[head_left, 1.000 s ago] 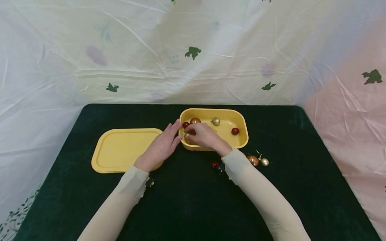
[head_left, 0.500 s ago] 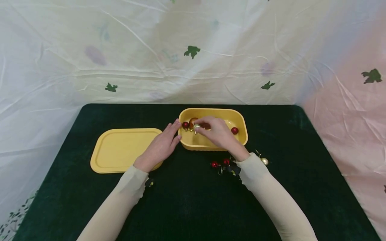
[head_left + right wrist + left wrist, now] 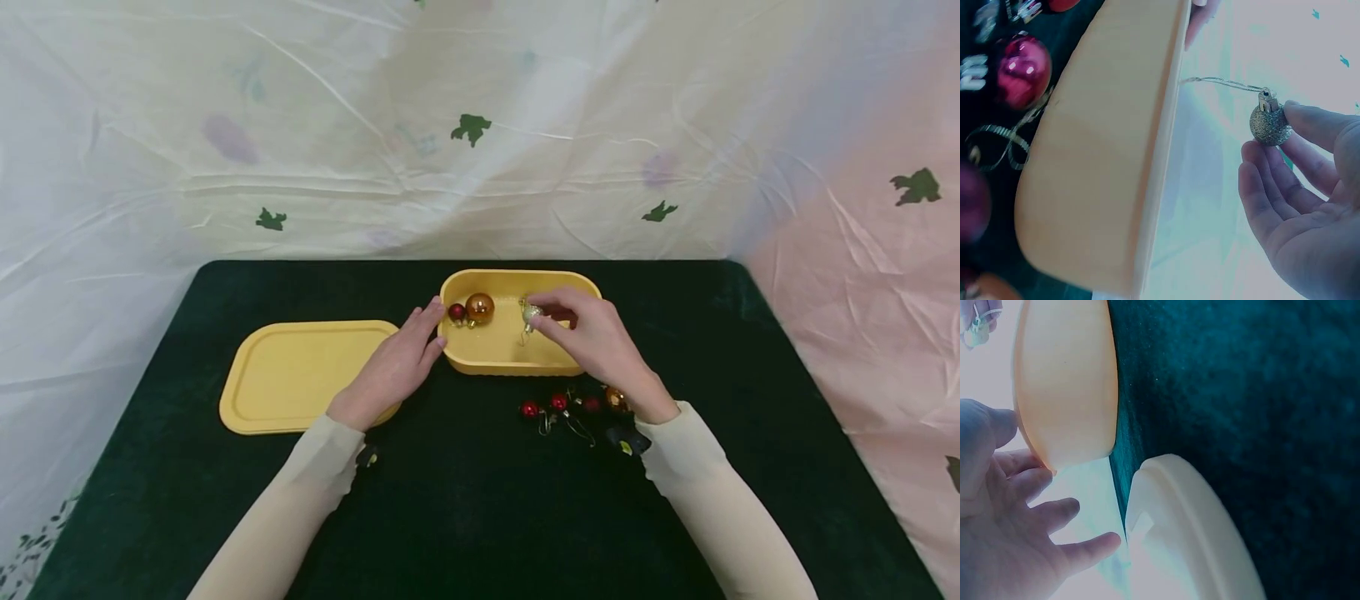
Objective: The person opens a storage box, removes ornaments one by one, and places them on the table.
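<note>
1. We are observing the right hand (image 3: 603, 342) pinching a small glittery bauble (image 3: 532, 313) between thumb and fingers.
2. We are locating this bauble just ahead of the right fingertips, above the yellow box (image 3: 510, 367) and apart from its floor; its thin loop (image 3: 1235, 82) is trailing toward the box rim.
3. We are observing the left hand (image 3: 393, 362) spreading its fingers, with thumb and fingertips touching the nearest end of the box.
4. We are finding two items lying inside the box, just right of the left fingertips: a small dark red bauble (image 3: 457, 312) and, beside it, a larger copper bauble (image 3: 480, 308).
5. We are noting the flat yellow lid (image 3: 300, 375) lying to the left of the left hand, its near end passing partly beneath that hand.
6. We are seeing further baubles, including a bright red bauble (image 3: 529, 409) and an amber bauble (image 3: 617, 400), resting on the dark green cloth (image 3: 465, 500) on the wearer's side of the right hand.
</note>
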